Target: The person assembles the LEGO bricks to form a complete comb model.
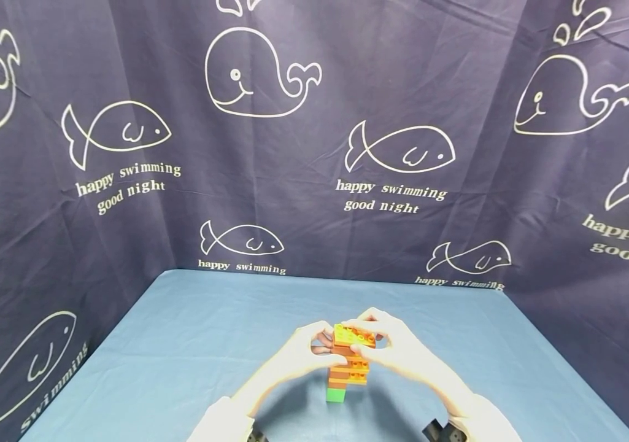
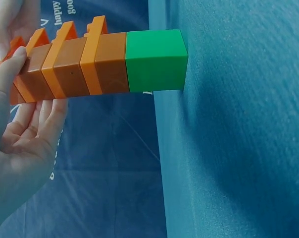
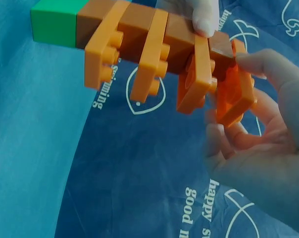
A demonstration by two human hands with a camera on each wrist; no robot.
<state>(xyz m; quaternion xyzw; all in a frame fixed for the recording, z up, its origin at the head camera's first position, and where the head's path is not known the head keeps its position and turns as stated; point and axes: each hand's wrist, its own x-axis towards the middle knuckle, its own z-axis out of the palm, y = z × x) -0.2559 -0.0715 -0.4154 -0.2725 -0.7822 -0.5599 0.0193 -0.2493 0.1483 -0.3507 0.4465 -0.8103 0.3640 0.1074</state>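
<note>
A tower of toy building bricks stands upright on a green block (image 1: 335, 395). Brown bricks (image 2: 70, 69) alternate with flat orange bricks (image 3: 149, 62), which jut out to the right with studs showing. My left hand (image 1: 302, 351) grips the upper part of the tower, thumb on the near side and fingers on the far side. At the top, my right hand (image 1: 397, 345) pinches the uppermost orange brick (image 1: 347, 336) between thumb and fingers. In the right wrist view that brick's hollow underside shows beside the top brown brick (image 3: 221, 47).
A blue cloth (image 1: 226, 319) covers the table under the tower. Dark blue curtains (image 1: 303, 153) with white whale and fish drawings surround its back and sides. Dark wrist devices (image 1: 443, 431) show by the white sleeves (image 1: 223, 422).
</note>
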